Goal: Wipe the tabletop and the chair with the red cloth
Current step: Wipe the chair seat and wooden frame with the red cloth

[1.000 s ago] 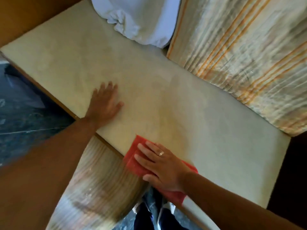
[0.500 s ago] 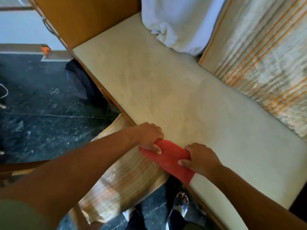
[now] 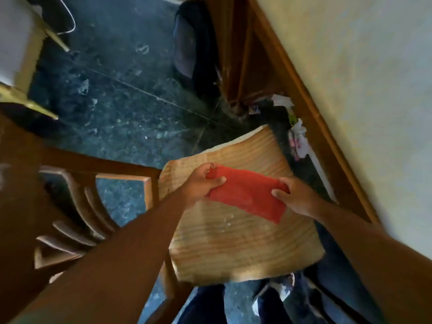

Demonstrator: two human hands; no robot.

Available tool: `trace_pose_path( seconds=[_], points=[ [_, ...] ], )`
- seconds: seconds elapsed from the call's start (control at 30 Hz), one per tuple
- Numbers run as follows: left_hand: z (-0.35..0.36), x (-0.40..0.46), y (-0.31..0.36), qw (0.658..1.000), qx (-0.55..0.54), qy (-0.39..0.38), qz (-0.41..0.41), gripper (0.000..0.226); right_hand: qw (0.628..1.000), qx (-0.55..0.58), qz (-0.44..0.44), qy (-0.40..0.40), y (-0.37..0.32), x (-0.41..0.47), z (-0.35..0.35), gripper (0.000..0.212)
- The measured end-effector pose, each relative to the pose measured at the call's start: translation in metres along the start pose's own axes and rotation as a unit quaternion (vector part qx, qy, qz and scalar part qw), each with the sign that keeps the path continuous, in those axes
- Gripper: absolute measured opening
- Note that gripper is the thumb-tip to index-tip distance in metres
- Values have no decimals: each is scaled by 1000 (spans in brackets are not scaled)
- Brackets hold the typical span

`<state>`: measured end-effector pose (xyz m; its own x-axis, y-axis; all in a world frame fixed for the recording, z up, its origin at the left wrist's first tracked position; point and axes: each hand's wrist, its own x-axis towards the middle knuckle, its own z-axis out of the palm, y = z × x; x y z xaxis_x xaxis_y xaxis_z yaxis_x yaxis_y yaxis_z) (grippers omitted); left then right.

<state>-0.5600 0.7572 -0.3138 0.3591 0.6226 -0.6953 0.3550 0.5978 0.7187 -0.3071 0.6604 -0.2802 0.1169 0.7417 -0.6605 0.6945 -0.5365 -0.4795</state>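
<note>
You held one red cloth (image 3: 247,197) stretched between two hands above the seat (image 3: 233,242) of one chair (image 3: 98,206). Your left hand (image 3: 201,185) pinched its left end; your right hand (image 3: 297,197) pinched its right end. The seat's far edge stood just beside the table's wooden edge (image 3: 311,108), with the tabletop (image 3: 364,78) to the right. Dark floor (image 3: 112,90) lay open to the left.

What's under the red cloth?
The cloth, held stretched by the left hand and right hand, hangs over the chair seat, which has pale specks on it. The strip of seat right beneath the cloth is hidden.
</note>
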Motion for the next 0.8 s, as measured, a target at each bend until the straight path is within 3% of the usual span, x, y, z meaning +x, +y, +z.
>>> trace_pose_path(
  seconds=[0.07,0.13,0.2,0.23,0.27,0.33,0.43,0.57,0.8],
  points=[
    [-4,34,-19,999,4,7,39,41,999,-22,27,10,10,32,13,31],
    [-17,74,-40,980,152,59,111,45,991,-128,6,24,22,59,29,49],
    [-36,111,-62,892,394,115,190,57,953,-274,-118,60,24,80,48,65],
    [-48,128,-74,844,485,123,191,62,925,-317,-201,58,24,94,60,68],
    [-59,144,-84,805,553,124,174,66,897,-355,-259,50,21,110,72,71],
    [-74,169,-104,762,623,102,145,73,850,-430,-303,22,20,147,94,75],
    [-82,183,-116,761,621,81,169,75,831,-473,-290,25,30,184,107,80],
    [-97,187,-108,785,593,93,156,73,854,-431,-275,101,39,196,97,81],
    [-97,192,-115,779,594,117,163,70,864,-389,-276,164,2,213,109,59]
  ],
)
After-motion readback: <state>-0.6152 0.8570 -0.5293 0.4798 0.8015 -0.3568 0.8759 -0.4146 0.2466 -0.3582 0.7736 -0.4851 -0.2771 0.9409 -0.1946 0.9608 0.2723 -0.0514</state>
